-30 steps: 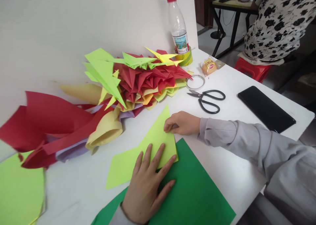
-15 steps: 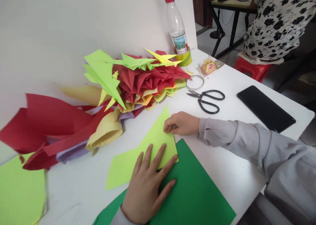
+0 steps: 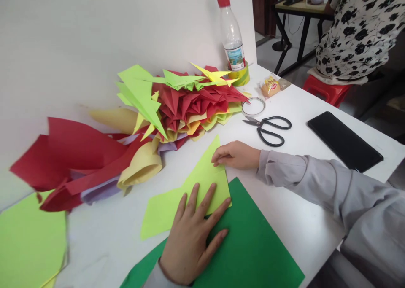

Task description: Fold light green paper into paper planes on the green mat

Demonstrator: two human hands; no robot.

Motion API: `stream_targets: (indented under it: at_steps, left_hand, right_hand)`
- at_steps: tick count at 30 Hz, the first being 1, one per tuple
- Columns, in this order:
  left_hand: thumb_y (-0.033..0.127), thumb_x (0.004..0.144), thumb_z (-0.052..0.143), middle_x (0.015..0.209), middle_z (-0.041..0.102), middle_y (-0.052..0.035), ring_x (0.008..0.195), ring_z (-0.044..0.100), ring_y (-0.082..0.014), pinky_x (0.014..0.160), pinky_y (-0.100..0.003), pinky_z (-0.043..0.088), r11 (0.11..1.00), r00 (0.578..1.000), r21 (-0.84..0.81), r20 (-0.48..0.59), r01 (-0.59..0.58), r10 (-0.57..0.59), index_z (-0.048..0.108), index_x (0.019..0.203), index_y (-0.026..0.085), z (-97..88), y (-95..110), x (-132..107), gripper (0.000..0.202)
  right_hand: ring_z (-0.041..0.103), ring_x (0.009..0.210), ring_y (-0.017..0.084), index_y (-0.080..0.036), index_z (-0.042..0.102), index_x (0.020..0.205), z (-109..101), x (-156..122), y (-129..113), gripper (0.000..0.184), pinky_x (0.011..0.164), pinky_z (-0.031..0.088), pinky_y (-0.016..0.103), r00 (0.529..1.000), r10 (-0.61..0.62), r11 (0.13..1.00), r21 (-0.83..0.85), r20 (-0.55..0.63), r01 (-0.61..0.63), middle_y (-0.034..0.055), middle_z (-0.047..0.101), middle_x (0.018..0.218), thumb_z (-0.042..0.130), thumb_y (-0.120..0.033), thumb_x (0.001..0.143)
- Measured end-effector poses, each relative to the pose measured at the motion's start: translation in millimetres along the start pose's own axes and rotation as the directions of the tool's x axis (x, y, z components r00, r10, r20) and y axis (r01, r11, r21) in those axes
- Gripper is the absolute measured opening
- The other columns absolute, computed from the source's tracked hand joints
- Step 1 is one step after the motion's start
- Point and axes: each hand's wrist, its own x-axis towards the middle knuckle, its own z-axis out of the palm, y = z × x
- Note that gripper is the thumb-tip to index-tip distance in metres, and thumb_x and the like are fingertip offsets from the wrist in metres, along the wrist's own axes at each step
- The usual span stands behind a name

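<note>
A partly folded lime-green paper (image 3: 164,208) lies on the white table (image 3: 303,220), overlapping a dark green sheet (image 3: 253,254). My left hand (image 3: 193,233) rests flat on the lime paper's lower part with its fingers spread, holding it down. My right hand (image 3: 236,155) presses curled fingers on the folded flap's right edge, near the top of the fold.
A heap of folded red, yellow and green paper shapes (image 3: 180,100) and curled sheets (image 3: 79,161) lies along the wall. Scissors (image 3: 268,127), a tape ring (image 3: 253,106), a plastic bottle (image 3: 232,39), a wrapped snack (image 3: 270,87) and a black phone (image 3: 344,141) sit at the right. Another person sits at the far right (image 3: 357,30).
Both hands stay on the lime paper. My right hand's fingers have flattened a little against the fold. The view has shifted slightly.
</note>
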Motion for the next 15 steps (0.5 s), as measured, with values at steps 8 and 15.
stream_targets:
  at_steps: [8,15]
  left_hand:
    - [0.04,0.086,0.051,0.158,0.021,-0.0106,0.14,0.017,-0.0475,0.1,-0.066,0.031,1.0,1.0,0.018,-0.009,-0.02,0.02,0.027,0.148,0.034,-0.7,0.2,1.9,0.067]
    - [0.04,0.086,0.052,0.157,0.022,-0.0121,0.139,0.019,-0.0494,0.099,-0.066,0.031,0.999,0.999,0.024,-0.024,-0.035,0.036,0.029,0.148,0.031,-1.5,0.5,1.9,0.066]
  right_hand:
    - [0.07,0.095,0.017,-0.012,0.065,0.092,1.1,-1.3,-0.4,0.028,0.087,0.051,0.028,0.998,-0.027,0.997,-0.067,0.054,0.031,0.0073,0.074,0.098,0.064,0.006,0.072]
    - [0.07,0.093,0.016,-0.014,0.065,0.09,1.7,-0.7,2.9,0.029,0.086,0.052,0.027,0.998,-0.041,0.996,-0.072,0.043,0.044,0.0055,0.074,0.096,0.062,0.007,0.071]
